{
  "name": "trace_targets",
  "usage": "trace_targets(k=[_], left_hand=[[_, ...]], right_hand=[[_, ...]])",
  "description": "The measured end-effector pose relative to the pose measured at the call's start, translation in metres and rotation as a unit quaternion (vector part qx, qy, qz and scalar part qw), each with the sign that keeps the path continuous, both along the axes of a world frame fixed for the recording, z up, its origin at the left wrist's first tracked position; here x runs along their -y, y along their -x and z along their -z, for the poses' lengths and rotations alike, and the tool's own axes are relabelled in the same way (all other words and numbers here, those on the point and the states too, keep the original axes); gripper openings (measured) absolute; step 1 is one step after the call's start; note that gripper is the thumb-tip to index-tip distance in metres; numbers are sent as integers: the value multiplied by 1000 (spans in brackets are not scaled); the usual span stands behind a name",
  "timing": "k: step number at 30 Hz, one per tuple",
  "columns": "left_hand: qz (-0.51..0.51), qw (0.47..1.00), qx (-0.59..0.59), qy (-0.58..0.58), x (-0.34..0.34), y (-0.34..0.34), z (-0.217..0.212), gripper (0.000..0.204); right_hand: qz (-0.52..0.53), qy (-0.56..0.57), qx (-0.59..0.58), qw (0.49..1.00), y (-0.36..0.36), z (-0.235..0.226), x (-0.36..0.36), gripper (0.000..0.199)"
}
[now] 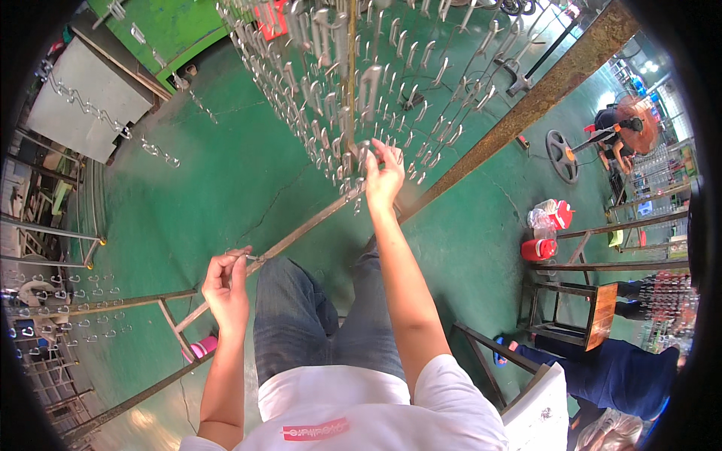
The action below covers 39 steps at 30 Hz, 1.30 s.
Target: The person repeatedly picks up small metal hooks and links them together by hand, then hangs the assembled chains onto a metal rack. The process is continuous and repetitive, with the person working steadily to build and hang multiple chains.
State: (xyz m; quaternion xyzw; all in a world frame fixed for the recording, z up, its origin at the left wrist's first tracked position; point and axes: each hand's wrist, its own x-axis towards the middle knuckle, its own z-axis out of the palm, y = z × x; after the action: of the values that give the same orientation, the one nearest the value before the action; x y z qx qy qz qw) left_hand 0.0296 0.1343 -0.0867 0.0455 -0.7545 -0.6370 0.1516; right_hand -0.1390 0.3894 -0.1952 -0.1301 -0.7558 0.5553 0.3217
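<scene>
A tall metal rack (353,83) hung with several rows of small shiny metal parts fills the upper middle of the head view. My right hand (383,177) reaches up to its lower edge, fingers pinched on one hanging metal part (363,150). My left hand (226,282) is lower left, fingers closed on a thin metal hook (252,258) at the end of a slanted rusty bar (301,233). My jeans-clad legs stand below.
Green floor (226,173) all around. A long rusty beam (526,98) runs diagonally at upper right. Racks of hooks stand at left (68,308). A metal stool (571,308), red containers (541,240) and a seated person's dark-blue sleeve (617,368) are at right. A fan base (562,155) lies farther off.
</scene>
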Motion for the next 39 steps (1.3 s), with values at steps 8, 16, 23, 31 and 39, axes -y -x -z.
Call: trace_targets(k=[8,16,23,31,39], left_hand=[[-15,1000,15,-5,2,1,-3,7],[-10,1000,15,9,0,2,-4,6],[-11,1000,1,-15,-2,-2,-6,6],[-22,998,12,51,3,-7,-16,3],[8,1000,-6,27,5,-12,-25,2]], right_hand=[[34,-42,67,996,39,1,13,37],[105,-154,-67,980,44,-4,14,21],[73,-124,-103,984,38,-15,18,11],[4,-55,-151,987,5,20,12,14],[-165,-70,22,984,-137,36,50,11]])
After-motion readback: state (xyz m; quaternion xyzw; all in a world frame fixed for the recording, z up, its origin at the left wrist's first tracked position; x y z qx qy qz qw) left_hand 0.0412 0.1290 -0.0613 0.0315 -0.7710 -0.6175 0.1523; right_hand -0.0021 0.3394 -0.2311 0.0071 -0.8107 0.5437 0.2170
